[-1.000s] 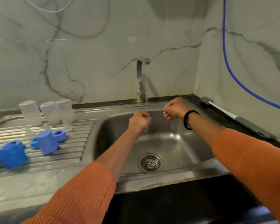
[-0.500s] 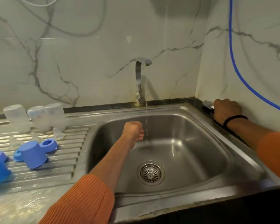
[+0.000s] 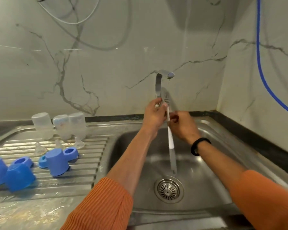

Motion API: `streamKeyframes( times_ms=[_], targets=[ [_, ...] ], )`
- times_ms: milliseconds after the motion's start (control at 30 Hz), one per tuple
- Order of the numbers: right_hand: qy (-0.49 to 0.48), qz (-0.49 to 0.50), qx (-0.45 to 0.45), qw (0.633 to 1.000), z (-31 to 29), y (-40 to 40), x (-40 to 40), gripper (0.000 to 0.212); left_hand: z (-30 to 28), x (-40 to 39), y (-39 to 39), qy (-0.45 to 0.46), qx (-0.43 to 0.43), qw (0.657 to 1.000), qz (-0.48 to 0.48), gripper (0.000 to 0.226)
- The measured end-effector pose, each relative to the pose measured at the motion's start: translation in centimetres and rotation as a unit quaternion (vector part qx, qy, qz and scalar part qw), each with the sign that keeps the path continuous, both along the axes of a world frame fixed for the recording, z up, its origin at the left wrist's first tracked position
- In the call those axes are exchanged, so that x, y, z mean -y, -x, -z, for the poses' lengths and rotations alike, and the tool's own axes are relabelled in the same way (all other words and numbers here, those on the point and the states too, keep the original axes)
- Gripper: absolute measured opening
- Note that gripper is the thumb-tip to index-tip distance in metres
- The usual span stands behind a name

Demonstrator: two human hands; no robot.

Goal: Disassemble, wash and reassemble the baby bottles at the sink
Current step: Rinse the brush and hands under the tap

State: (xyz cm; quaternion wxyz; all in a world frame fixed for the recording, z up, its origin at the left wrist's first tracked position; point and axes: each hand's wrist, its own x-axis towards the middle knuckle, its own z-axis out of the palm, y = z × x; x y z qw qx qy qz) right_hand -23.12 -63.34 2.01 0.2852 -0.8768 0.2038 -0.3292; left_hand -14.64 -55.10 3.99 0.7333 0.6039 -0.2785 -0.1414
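Over the sink basin (image 3: 214, 163) both hands hold a long bottle brush (image 3: 170, 141) upright, its bristle head up by the tap (image 3: 161, 80) and its grey handle hanging toward the drain. My left hand (image 3: 154, 114) pinches it just under the bristles. My right hand (image 3: 183, 125) grips the white shaft lower down. On the ribbed drainboard (image 3: 83, 178) three clear bottles (image 3: 61, 126) stand upside down. In front of them lie clear teats (image 3: 79, 143), blue caps (image 3: 56, 161) and blue collar rings (image 3: 71, 153).
The drain strainer (image 3: 169, 189) sits at the basin's bottom. A blue hose (image 3: 263, 63) runs down the right wall, and a grey cable loops on the back wall. A dark counter strip (image 3: 249, 135) borders the sink at right.
My right hand took the brush from the right counter and carried it to the middle of the sink. My left hand rose from below the tap and took hold near the bristles.
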Motion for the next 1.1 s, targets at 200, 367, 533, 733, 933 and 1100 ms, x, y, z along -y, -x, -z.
streamKeyframes(
  times_ms=[200, 367, 533, 733, 933, 1100],
  targets=[
    [-0.044, 0.005, -0.072, 0.996, 2.6, -0.3, 0.9, 0.022, 2.0, 0.0, -0.2, -0.094, 0.100, 0.989, -0.063, 0.045],
    [-0.057, -0.007, -0.066, 0.996, 3.2, -0.5, 0.8, 0.011, 1.4, -0.3, -0.5, -0.063, 0.150, 0.984, -0.079, 0.041],
    [-0.035, -0.015, 0.013, 0.999, 2.6, -0.7, 1.0, 0.017, -0.4, 0.0, -0.5, -0.003, 0.120, 0.988, -0.095, 0.034],
    [0.065, -0.028, 0.052, 0.996, 2.0, -0.6, 2.3, 0.027, -1.6, -2.1, -1.5, -0.046, 0.080, 0.975, -0.201, 0.036],
    [0.169, -0.094, -0.057, 0.979, 2.5, -1.6, 0.6, 0.034, -2.9, -4.4, -2.6, -0.459, 0.264, 0.826, -0.195, 0.011],
    [0.341, -0.099, -0.130, 0.926, 2.6, -1.7, -0.4, 0.040, -2.6, -5.1, -2.3, -0.663, 0.282, 0.693, 0.025, 0.029]
  ],
)
